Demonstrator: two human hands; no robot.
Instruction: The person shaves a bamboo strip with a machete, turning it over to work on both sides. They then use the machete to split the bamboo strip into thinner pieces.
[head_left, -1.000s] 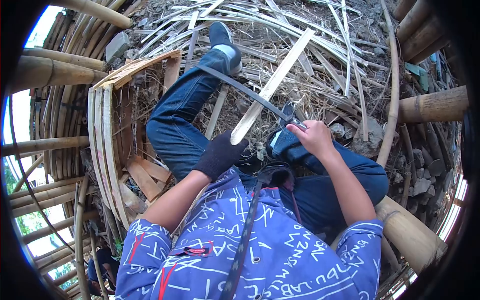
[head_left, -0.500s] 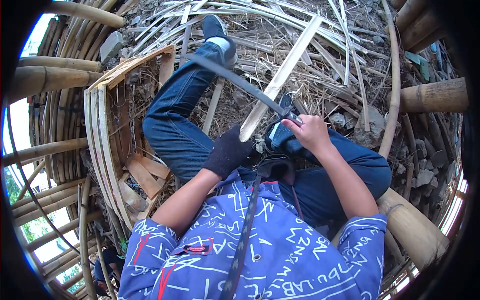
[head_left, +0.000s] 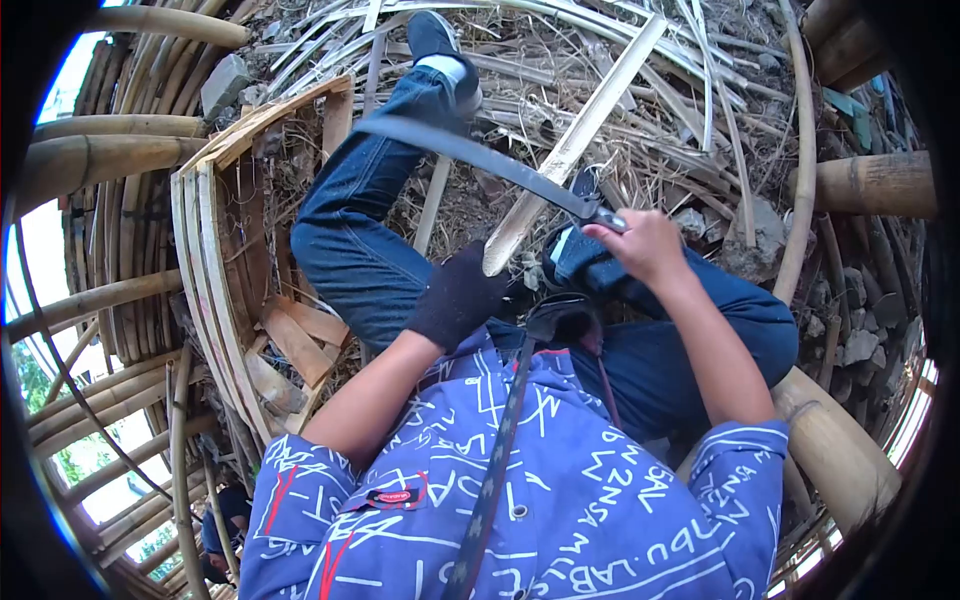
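My left hand (head_left: 460,300), in a black knitted glove, is closed round the near end of a split bamboo strip (head_left: 612,92). The strip slants up and away to the right, pale inner face upward. In my bare right hand (head_left: 645,247) is the dark handle of a long machete (head_left: 500,165). Its blade crosses over the strip and points left, its tip blurred above my jeans-clad leg (head_left: 365,185). Both hands are in front of my lap, the right one a little farther out.
Thin bamboo slivers (head_left: 520,75) litter the ground ahead. Left of me stands a wooden crate-like frame (head_left: 215,270) with offcuts inside. Thick bamboo poles (head_left: 840,450) flank both sides, and broken stones (head_left: 855,345) lie at the right. Another person (head_left: 225,525) is partly visible at lower left.
My right hand has moved slightly right and up with the machete, whose blade now shows more of its flat side. The left hand still grips the strip; the whole view has shifted a little.
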